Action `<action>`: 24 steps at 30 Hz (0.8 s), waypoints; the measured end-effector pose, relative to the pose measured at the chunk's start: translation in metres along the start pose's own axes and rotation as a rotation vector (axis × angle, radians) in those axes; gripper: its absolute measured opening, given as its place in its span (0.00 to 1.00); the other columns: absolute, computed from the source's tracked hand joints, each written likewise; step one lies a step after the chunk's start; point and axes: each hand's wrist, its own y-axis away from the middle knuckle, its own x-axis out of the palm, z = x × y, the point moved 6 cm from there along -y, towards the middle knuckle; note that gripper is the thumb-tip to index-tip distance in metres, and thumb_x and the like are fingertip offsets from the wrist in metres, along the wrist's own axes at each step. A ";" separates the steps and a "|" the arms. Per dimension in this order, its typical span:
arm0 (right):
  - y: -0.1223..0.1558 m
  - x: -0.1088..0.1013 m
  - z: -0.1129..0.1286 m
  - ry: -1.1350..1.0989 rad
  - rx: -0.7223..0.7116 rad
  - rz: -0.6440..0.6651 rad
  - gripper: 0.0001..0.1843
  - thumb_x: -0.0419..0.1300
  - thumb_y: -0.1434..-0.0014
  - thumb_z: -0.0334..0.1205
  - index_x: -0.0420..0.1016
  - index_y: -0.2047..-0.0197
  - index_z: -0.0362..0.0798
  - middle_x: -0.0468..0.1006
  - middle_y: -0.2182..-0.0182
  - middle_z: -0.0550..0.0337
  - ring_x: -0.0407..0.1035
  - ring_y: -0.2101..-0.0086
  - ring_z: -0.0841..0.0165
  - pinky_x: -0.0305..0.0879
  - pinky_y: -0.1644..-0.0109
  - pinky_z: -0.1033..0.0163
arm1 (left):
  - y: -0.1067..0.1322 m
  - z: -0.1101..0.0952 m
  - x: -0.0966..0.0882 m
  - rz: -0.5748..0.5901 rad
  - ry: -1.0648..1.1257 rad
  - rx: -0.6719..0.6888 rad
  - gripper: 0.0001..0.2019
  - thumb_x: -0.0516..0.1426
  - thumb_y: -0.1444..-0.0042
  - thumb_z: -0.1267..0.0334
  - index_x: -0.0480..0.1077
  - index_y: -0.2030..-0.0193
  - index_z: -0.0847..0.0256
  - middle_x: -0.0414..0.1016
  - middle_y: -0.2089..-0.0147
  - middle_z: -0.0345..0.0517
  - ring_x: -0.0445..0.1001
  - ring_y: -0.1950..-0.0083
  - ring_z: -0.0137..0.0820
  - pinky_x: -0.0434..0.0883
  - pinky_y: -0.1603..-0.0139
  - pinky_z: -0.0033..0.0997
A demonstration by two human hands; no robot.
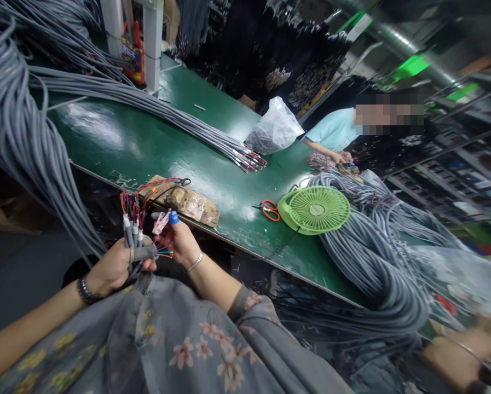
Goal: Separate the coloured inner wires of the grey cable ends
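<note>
My left hand (pixel 116 265) is closed around several grey cables (pixel 134 235). Their ends stand upright, showing stripped red, green, orange and other thin wires (pixel 130 203). Its thumb wears a grey cover, and loose coloured wires (pixel 165 253) fan out beside the thumb tip. Close by on the right, my right hand (pixel 182 243) has a blue cover on its thumb and holds a small pale-pink clip-like tool (pixel 161 223) by these wires. The tool's exact kind is hard to make out. Just beyond both hands, a stained wooden board (pixel 200 208) lies on the table edge.
On the green table (pixel 163 158) lie grey cable bundles (pixel 179 120), orange-handled scissors (pixel 270 210) and a green fan (pixel 317 209). A clear plastic bag (pixel 275 128) stands farther back. More cables (pixel 23 109) hang at left. A co-worker (pixel 331 131) sits across the table.
</note>
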 end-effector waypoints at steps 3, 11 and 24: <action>0.003 0.002 0.000 0.011 0.079 0.030 0.31 0.59 0.36 0.69 0.77 0.66 0.46 0.77 0.73 0.59 0.69 0.73 0.71 0.69 0.70 0.68 | 0.003 0.001 -0.002 0.012 -0.010 0.025 0.16 0.74 0.72 0.56 0.72 0.86 0.58 0.69 0.87 0.41 0.72 0.80 0.32 0.68 0.75 0.29; 0.009 0.006 0.007 0.032 0.017 0.037 0.24 0.68 0.39 0.60 0.76 0.68 0.46 0.76 0.74 0.62 0.66 0.76 0.74 0.71 0.70 0.69 | 0.018 0.000 -0.003 -0.048 0.022 0.059 0.20 0.75 0.70 0.51 0.71 0.86 0.59 0.70 0.85 0.39 0.73 0.77 0.31 0.69 0.73 0.27; -0.004 0.005 -0.003 -0.075 0.059 0.016 0.24 0.71 0.43 0.61 0.77 0.67 0.47 0.78 0.74 0.60 0.71 0.74 0.69 0.73 0.69 0.65 | 0.006 -0.002 0.001 -0.100 0.040 0.068 0.17 0.74 0.73 0.58 0.72 0.88 0.61 0.71 0.85 0.41 0.73 0.78 0.30 0.72 0.73 0.28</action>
